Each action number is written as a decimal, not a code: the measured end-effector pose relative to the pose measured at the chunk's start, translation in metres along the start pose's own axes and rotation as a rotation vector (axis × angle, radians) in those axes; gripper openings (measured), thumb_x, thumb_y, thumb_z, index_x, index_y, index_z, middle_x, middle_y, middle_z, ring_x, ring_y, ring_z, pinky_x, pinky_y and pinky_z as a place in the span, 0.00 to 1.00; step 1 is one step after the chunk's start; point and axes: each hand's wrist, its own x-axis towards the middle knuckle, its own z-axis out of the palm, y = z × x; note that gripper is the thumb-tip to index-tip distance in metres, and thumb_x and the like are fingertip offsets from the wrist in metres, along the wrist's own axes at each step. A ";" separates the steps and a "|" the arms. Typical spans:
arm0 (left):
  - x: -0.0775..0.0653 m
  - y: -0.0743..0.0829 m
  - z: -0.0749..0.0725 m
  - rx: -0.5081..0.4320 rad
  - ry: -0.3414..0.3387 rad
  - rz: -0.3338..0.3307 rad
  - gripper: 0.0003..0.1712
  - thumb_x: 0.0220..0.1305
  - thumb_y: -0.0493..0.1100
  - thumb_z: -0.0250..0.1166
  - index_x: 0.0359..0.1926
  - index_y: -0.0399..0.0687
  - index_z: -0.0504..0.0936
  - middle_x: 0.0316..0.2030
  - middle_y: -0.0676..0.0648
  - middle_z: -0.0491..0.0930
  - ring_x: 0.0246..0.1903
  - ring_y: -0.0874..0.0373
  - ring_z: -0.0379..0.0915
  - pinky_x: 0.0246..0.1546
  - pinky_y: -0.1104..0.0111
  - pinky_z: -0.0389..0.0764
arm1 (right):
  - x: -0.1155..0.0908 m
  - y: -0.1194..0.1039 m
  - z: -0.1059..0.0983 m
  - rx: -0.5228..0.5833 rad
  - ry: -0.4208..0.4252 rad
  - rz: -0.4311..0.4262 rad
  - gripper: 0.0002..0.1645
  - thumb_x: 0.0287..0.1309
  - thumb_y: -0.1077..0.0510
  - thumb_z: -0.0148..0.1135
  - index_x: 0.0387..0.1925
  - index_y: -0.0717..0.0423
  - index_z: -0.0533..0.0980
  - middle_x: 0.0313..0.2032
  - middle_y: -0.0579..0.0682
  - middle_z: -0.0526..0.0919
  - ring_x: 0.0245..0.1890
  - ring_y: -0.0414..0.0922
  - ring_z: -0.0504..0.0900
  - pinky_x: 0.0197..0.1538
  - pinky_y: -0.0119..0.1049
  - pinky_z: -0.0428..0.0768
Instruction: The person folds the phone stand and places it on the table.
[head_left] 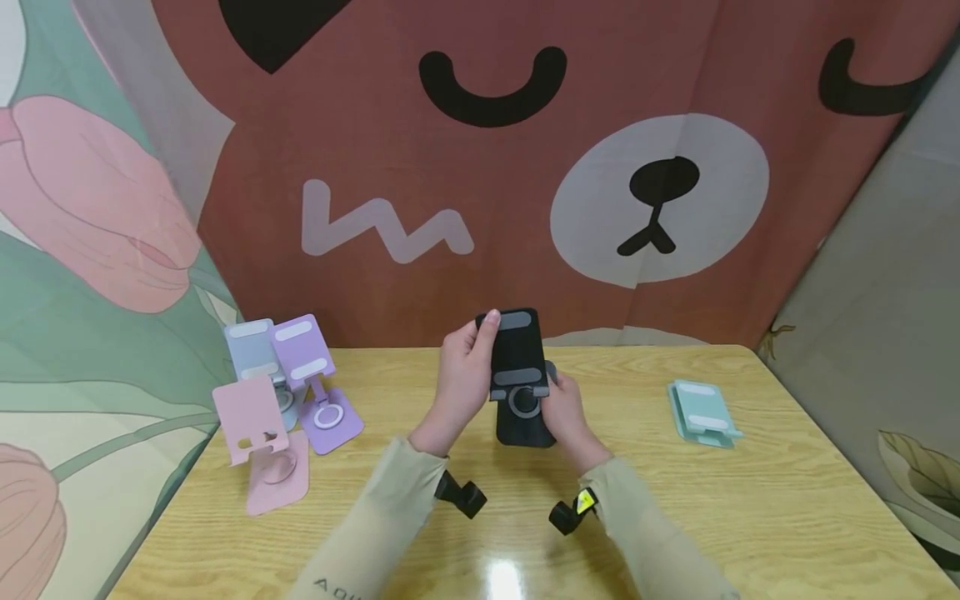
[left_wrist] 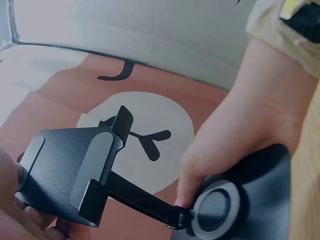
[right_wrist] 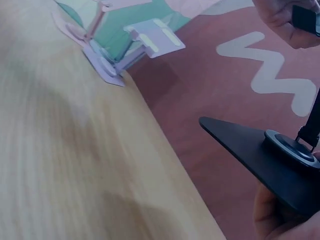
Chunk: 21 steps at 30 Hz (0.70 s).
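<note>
A black folding phone stand (head_left: 517,346) is held up in both hands over the middle of the table. My left hand (head_left: 462,372) grips the upper plate by its left edge, thumb on the front. At the base, my right hand (head_left: 567,417) holds the right side, near the ring-shaped pivot. The stand is unfolded: in the left wrist view its arm (left_wrist: 142,197) runs between the tilted plate and the base (left_wrist: 267,195). In the right wrist view the base (right_wrist: 250,155) hangs above the table, fingers underneath it.
At the left of the wooden table (head_left: 420,533) stand unfolded phone stands: a pink one (head_left: 251,412), a purple one (head_left: 303,346) and a blue one (head_left: 251,342). A folded teal stand (head_left: 705,408) lies at the right. A printed cloth (head_left: 375,300) hangs behind the table.
</note>
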 end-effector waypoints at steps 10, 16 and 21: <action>-0.002 -0.005 0.004 0.015 -0.061 -0.065 0.28 0.79 0.57 0.53 0.40 0.38 0.87 0.34 0.45 0.87 0.34 0.52 0.82 0.36 0.61 0.82 | 0.008 -0.010 -0.009 0.031 -0.057 0.011 0.23 0.76 0.45 0.53 0.26 0.55 0.74 0.28 0.50 0.80 0.30 0.43 0.81 0.34 0.35 0.80; -0.005 -0.009 0.004 0.051 -0.093 -0.109 0.29 0.80 0.58 0.51 0.39 0.39 0.86 0.35 0.45 0.86 0.35 0.53 0.81 0.38 0.61 0.81 | 0.010 -0.011 -0.010 0.011 -0.090 -0.014 0.24 0.77 0.47 0.52 0.26 0.56 0.75 0.28 0.50 0.80 0.31 0.43 0.79 0.35 0.36 0.80; -0.008 -0.011 0.003 0.062 -0.113 -0.144 0.30 0.79 0.60 0.50 0.41 0.40 0.86 0.35 0.46 0.85 0.35 0.53 0.79 0.38 0.62 0.79 | 0.011 -0.011 -0.012 -0.002 -0.101 -0.047 0.23 0.78 0.49 0.51 0.32 0.60 0.79 0.28 0.50 0.81 0.29 0.41 0.79 0.34 0.34 0.80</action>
